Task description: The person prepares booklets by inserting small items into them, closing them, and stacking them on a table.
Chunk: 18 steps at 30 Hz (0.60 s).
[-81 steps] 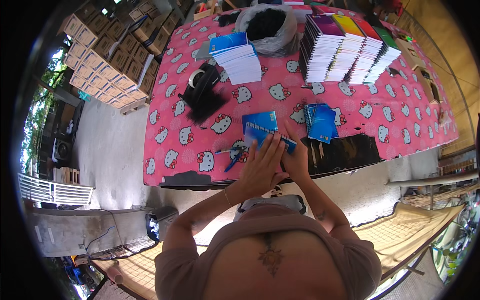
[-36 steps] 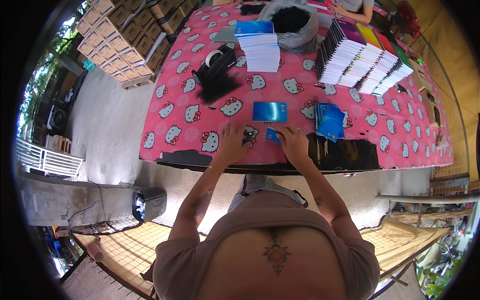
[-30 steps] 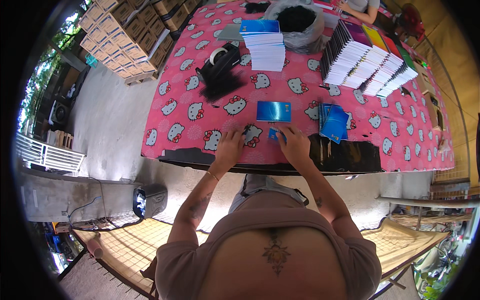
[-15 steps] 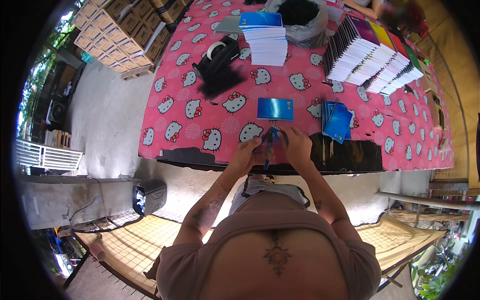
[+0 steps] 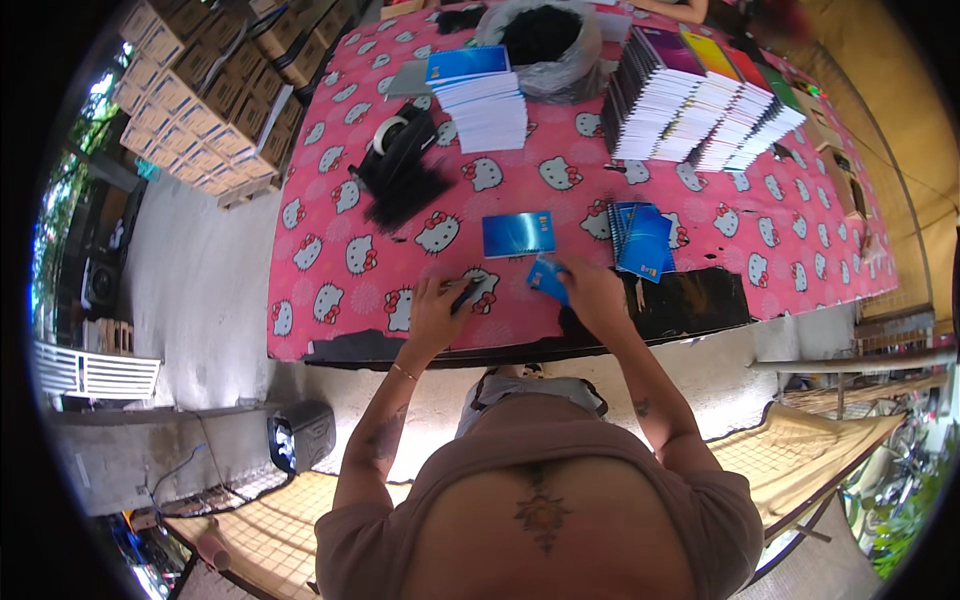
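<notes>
My left hand point(image 5: 436, 312) is closed around a small dark tool point(image 5: 465, 294) with a paler tip, just above the table's near edge; its exact kind is not clear. In my right hand point(image 5: 596, 300) is a blue notebook point(image 5: 546, 280), tilted and partly covered by my fingers. Just beyond it, another blue notebook point(image 5: 518, 235) lies flat. To the right, several blue spiral notebooks point(image 5: 643, 242) lie fanned in an overlapping pile.
A tape dispenser point(image 5: 398, 148) stands at the left beside a heap of black bristly strands point(image 5: 408, 198). Farther back are a tall notebook stack point(image 5: 482, 115), a plastic bag of black material point(image 5: 545, 60) and multicoloured notebook stacks point(image 5: 690, 105). Another person's arm point(image 5: 672, 10) shows at the far side.
My hands have moved apart. The left went leftward with the dark tool, while the right keeps the blue notebook, now more visible. The whole view has shifted slightly.
</notes>
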{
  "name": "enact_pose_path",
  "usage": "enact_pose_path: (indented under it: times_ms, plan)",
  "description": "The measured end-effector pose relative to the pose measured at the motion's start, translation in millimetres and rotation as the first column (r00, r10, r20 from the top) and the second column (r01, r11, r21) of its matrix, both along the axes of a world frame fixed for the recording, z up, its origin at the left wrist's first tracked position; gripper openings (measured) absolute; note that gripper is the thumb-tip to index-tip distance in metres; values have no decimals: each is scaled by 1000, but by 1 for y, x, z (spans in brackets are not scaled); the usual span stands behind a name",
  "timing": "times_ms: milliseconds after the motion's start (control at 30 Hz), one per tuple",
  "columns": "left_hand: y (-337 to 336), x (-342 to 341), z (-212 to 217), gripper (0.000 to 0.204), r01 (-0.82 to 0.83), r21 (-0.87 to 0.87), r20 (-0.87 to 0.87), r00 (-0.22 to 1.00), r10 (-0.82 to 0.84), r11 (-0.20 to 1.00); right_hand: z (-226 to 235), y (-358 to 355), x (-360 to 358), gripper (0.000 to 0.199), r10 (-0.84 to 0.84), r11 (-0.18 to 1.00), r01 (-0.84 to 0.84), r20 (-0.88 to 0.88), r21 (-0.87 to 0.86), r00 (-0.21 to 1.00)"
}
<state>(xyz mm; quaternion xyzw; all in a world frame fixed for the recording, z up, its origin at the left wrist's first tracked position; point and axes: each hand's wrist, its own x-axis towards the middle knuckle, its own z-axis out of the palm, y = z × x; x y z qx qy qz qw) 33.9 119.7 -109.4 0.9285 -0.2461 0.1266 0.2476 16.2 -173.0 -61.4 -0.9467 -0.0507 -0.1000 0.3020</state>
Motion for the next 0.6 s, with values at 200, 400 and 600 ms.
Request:
enact_pose_path:
  times_ms: [200, 400, 600]
  plan:
    - [-39, 38, 0, 40, 88, 0, 77, 993, -88, 996, -9, -134, 31, 40, -449, 762, 428, -80, 486, 890]
    - [-84, 85, -39, 40, 244, 226, 195, 937, -289, 943, -29, -140, 36, 39, -673, 708, 697, 194, -110, 714]
    - [-80, 59, -45, 46, 308, 443, 162, 896, -413, 842, -16, -83, -5, 38, -255, 950, 182, 296, 252, 921]
